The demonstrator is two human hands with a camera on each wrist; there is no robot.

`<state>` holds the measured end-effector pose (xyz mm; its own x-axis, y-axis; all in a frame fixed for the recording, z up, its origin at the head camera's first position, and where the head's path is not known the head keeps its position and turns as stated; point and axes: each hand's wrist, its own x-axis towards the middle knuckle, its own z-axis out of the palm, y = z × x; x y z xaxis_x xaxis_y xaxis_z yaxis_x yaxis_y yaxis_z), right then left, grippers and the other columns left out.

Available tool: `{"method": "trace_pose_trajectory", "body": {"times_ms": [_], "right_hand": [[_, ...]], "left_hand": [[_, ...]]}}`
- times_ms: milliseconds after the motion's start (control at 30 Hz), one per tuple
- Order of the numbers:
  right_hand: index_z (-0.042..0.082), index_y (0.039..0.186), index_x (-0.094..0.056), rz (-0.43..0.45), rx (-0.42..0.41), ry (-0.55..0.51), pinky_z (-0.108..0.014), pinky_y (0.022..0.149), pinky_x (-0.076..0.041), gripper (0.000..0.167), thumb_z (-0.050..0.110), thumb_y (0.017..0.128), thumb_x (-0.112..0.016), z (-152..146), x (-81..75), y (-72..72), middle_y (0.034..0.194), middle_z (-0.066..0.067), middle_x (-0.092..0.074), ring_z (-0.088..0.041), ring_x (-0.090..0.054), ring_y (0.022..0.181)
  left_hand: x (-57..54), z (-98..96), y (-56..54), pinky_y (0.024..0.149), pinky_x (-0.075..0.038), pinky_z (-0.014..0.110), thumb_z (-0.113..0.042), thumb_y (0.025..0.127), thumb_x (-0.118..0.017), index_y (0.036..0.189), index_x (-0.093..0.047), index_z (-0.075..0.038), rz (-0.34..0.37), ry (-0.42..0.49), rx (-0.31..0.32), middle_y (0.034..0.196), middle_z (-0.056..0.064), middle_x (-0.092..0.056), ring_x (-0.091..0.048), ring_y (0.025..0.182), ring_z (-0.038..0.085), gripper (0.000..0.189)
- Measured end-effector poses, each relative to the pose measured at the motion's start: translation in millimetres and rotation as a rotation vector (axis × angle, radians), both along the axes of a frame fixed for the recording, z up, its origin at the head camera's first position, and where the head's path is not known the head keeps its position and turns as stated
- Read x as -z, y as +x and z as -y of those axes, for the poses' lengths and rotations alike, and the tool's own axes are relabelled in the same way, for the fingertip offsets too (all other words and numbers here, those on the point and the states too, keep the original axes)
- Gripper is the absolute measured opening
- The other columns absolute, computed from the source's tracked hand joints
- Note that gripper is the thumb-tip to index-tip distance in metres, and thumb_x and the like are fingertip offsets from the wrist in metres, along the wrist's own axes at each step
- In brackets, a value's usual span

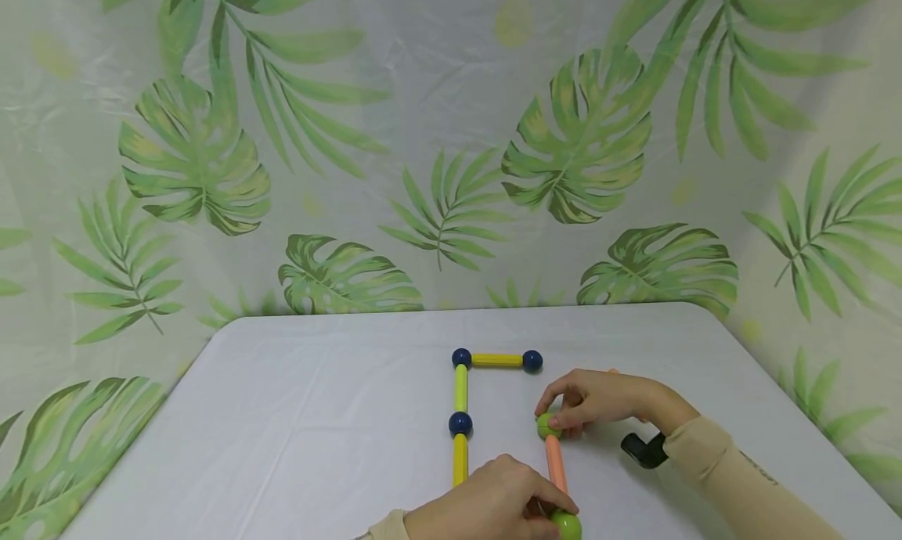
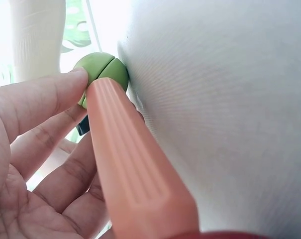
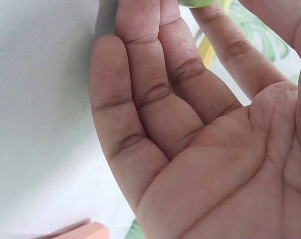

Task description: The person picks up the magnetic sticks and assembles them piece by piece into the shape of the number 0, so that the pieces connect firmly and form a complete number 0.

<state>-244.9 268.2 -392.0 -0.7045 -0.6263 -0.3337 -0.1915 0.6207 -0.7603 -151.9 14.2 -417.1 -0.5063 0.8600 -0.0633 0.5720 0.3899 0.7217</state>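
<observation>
My left hand pinches a lime-green ball at the near end of a salmon-coloured rod. Up close in the left wrist view, the thumb presses the side of this grooved ball; another salmon rod runs from it towards the camera, where a red edge shows. At the far end of the first rod, my right hand pinches a second green ball between thumb and fingertips. Only a sliver of that ball shows in the right wrist view, above the curled fingers.
Left of the hands, dark blue balls join yellow and lime rods in an angled line on the white table. A yellow rod extends right to another blue ball. Salmon pieces peek out behind the right hand.
</observation>
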Motion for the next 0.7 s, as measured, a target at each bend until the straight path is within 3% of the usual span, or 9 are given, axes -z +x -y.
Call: {"method": "trace_pose_trajectory", "body": {"times_ms": [300,367,533,633,700], "right_hand": [[0.018,0.127,-0.074,-0.055,0.055,0.077,-0.031,0.07,-0.049,0.026,0.029,0.105,-0.071,-7.7,-4.7,4.7,0.088,-0.005,-0.077,-0.02,-0.067,0.084],[0.016,0.128,-0.074,-0.089,0.054,0.081,-0.03,0.069,-0.05,0.026,0.029,0.105,-0.07,-12.5,-6.1,4.1,0.09,-0.004,-0.077,-0.019,-0.068,0.085],[0.014,0.126,-0.073,-0.13,0.1,0.083,-0.027,0.047,-0.043,0.026,0.029,0.105,-0.07,-26.9,-10.5,2.9,0.085,-0.007,-0.073,-0.016,-0.056,0.058],[0.012,0.126,-0.072,-0.148,0.124,0.085,-0.027,0.041,-0.041,0.027,0.029,0.105,-0.071,-35.5,-11.3,2.8,0.081,-0.009,-0.07,-0.013,-0.043,0.044],[0.009,0.127,-0.071,-0.169,0.126,0.081,-0.028,0.043,-0.043,0.029,0.028,0.105,-0.071,-40.9,-11.1,3.1,0.081,-0.008,-0.069,-0.012,-0.044,0.042]], "left_hand": [[-7.1,2.5,-3.0,0.073,-0.053,0.007,-0.014,0.103,-0.074,0.13,-0.079,-0.016,-0.056,-0.029,0.007,0.103,-0.017,-0.08,-0.062,0.081,-0.017,0.028],[-10.3,4.0,-4.6,0.073,-0.052,0.006,-0.014,0.101,-0.074,0.126,-0.081,-0.018,-0.108,-0.026,-0.002,0.104,-0.018,-0.08,-0.062,0.081,-0.018,0.026],[-21.5,9.5,-13.1,0.073,-0.049,0.005,-0.013,0.097,-0.079,0.12,-0.082,-0.02,-0.272,-0.021,-0.042,0.103,-0.013,-0.08,-0.062,0.082,-0.016,0.024],[-28.8,13.3,-20.8,0.074,-0.05,0.007,-0.014,0.097,-0.081,0.121,-0.081,-0.019,-0.294,-0.026,-0.074,0.104,-0.009,-0.08,-0.063,0.083,-0.013,0.025],[-33.0,15.7,-26.1,0.074,-0.05,0.008,-0.016,0.097,-0.081,0.122,-0.081,-0.018,-0.314,-0.036,-0.102,0.104,-0.007,-0.08,-0.064,0.084,-0.011,0.025]]}}
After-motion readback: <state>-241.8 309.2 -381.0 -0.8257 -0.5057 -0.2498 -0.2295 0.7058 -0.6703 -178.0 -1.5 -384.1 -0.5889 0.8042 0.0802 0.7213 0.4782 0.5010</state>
